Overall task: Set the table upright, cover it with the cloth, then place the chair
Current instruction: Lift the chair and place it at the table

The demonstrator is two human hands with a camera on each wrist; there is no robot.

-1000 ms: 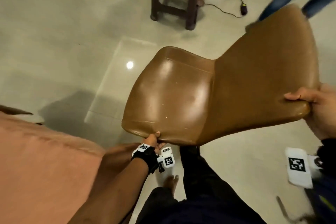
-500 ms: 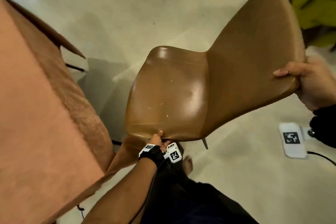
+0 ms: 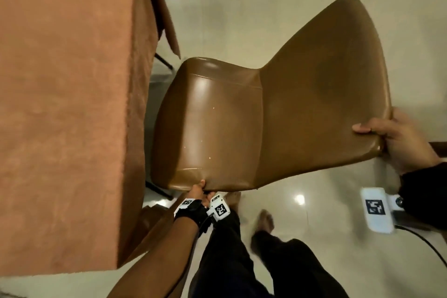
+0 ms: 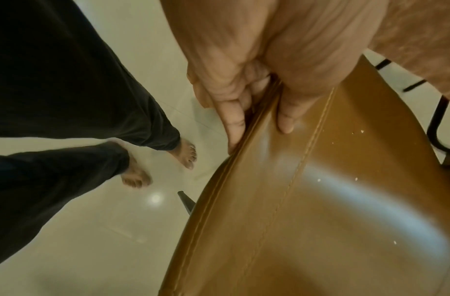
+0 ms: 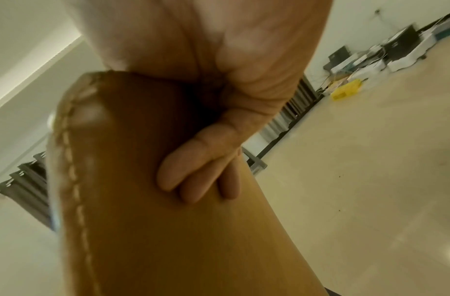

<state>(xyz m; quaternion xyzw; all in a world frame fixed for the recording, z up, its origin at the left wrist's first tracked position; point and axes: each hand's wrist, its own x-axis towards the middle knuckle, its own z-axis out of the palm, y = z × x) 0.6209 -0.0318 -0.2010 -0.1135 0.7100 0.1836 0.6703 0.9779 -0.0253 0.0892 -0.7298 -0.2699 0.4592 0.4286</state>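
Gripped at its seat edge by the left hand [image 3: 198, 191] and backrest corner by the right hand [image 3: 401, 143], the glossy brown leather chair [image 3: 266, 123] is held beside the rust-orange cloth [image 3: 67, 104].

The chair [image 3: 278, 123] is held up between two grips. The left hand [image 3: 198, 192] has its grip on the front edge of the seat, thumb on top, fingers [image 4: 231, 120] under the edge. The right hand [image 3: 399, 138] has its grip on the top edge of the chair back, far to the right of the left grip. The bench [image 3: 154, 94], under its cloth [image 3: 67, 104], stands just left of the left grip. The person's feet [image 3: 263, 221] are on the floor [image 3: 314, 213], below and behind the left grip.
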